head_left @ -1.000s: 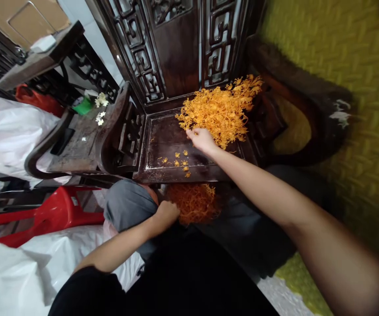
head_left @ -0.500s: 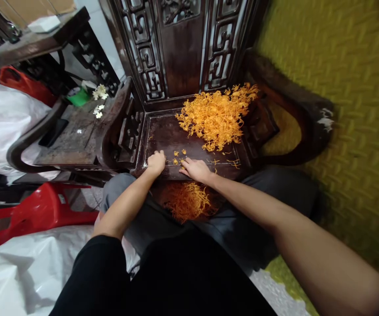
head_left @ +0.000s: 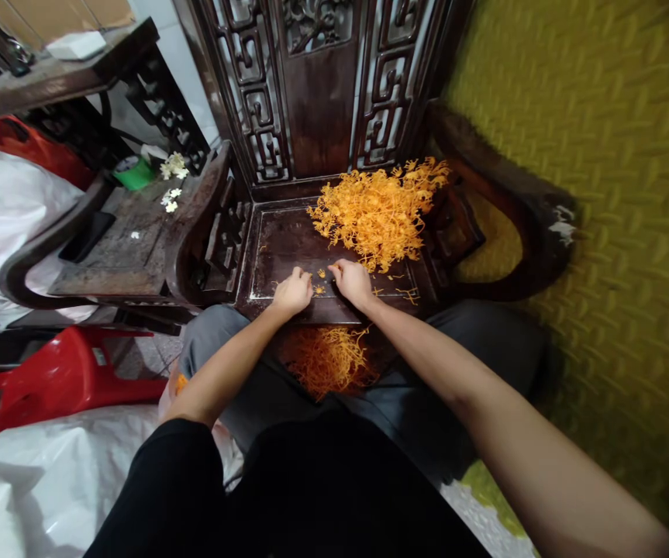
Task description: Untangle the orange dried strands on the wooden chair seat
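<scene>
My left hand (head_left: 294,293) is closed over the front of a dark carved wooden chair seat (head_left: 281,240), its fingertips curled. What it holds, if anything, is hidden. To its right, my right hand (head_left: 353,282) has thumb and fingers pinched together, and whatever is in them is too small to name. In the gap between the hands lie small orange spider-shaped pieces (head_left: 321,273). Behind my right hand, a large heap of orange pieces (head_left: 377,213) with thin curling legs covers the back right of the seat. Loose orange strands (head_left: 408,295) lie near the seat's front edge.
Below the seat edge, between my knees, is a mass of orange strands (head_left: 331,360). The chair's curved armrest (head_left: 543,209) rises at right. On the left stand another wooden chair (head_left: 107,263) with a green tape roll (head_left: 134,173), a red plastic stool (head_left: 72,372) and white sacks (head_left: 67,480).
My left hand has moved right and my right hand has shifted slightly right and away from me, its spread fingers now drawn into a pinch. Fewer small orange pieces show between them.
</scene>
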`<state>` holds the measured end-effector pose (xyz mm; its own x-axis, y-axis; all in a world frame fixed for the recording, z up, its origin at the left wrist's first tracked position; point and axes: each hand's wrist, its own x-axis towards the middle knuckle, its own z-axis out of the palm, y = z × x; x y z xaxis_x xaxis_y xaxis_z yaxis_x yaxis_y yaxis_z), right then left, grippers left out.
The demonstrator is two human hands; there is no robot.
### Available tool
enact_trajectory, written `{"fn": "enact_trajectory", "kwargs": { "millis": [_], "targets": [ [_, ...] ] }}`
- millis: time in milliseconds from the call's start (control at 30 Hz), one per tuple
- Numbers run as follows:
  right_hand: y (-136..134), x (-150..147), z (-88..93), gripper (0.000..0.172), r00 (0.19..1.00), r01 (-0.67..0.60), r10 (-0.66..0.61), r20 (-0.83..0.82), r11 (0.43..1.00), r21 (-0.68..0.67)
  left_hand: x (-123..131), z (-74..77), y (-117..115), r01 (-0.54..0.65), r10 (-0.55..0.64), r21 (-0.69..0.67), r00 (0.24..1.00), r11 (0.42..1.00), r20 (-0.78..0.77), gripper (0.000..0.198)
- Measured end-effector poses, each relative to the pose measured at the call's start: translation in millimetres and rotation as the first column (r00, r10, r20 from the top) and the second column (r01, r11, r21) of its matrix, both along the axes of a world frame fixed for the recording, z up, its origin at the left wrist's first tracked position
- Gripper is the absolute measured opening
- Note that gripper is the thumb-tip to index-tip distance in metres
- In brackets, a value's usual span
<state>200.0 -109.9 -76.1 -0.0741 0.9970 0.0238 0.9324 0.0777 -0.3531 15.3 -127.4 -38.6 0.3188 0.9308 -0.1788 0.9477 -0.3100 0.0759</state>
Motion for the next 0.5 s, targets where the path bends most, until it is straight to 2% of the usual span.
{"fn": "enact_trajectory", "kwargs": {
  "millis": [133, 233, 367, 500],
  "targets": [
    [10, -7, -1.9, 0.039, 0.997, 0.032, -0.032, -0.073, 0.999, -0.007, 17, -18.7, 0, -0.104, 0.104, 0.030, 0.994, 0.994, 0.028, 0.061],
    [14, -12, -6.6, 0.034, 0.992, 0.022, -0.025, -0.122, 1.000, -0.022, 22, -24.9, 11, -0.042, 0.041, 0.024, 0.999, 0.999, 0.014, 0.080],
    [21, -12, -11.7, 0.035, 0.982, 0.062, -0.072, -0.174, 0.996, -0.061, 22, -25.3, 31, 0.100, -0.100, -0.004, 0.994, 0.995, -0.036, 0.075],
    [28, -8, -13.4, 0.032, 0.962, 0.105, -0.128, -0.242, 0.989, -0.108, 23, -26.9, 44, 0.107, -0.108, -0.033, 0.994, 0.994, -0.010, 0.057]
  ]
}}
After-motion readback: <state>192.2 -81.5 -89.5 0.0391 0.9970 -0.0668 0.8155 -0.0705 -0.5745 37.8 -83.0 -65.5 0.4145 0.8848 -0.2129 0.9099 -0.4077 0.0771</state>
